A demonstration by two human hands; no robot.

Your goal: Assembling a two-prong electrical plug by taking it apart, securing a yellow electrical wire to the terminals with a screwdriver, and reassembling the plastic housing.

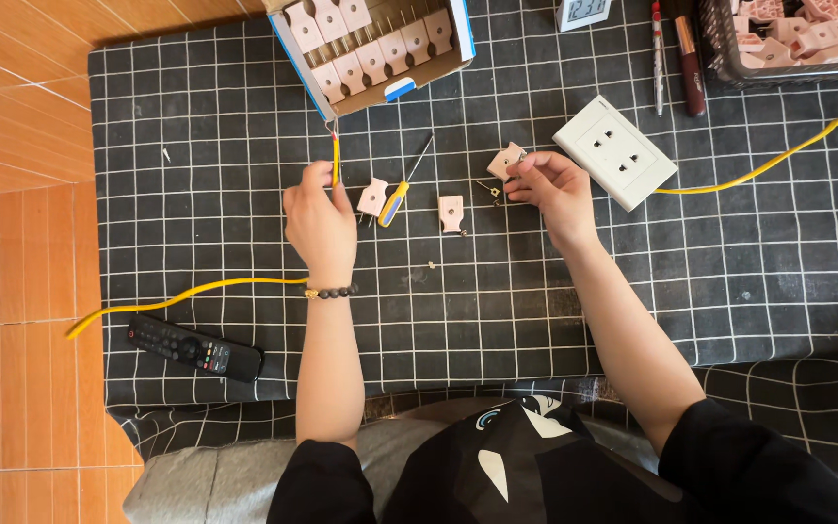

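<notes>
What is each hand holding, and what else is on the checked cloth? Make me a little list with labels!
Left hand: pinches the end of a yellow cable
Right hand: holds a small pink plug piece
Between the hands: screwdriver, two pink plug parts
Right of right hand: white wall socket
Top: cardboard box of pink plugs
Bottom left: black remote
Surface: black checked cloth

Box of plugs (370, 49) cut by top edge; basket (788, 39) cropped at corner; yellow cable (758, 170) exits right.

Both hands (320, 218) (553, 186) pinched shut, forearms extended forward.
</notes>
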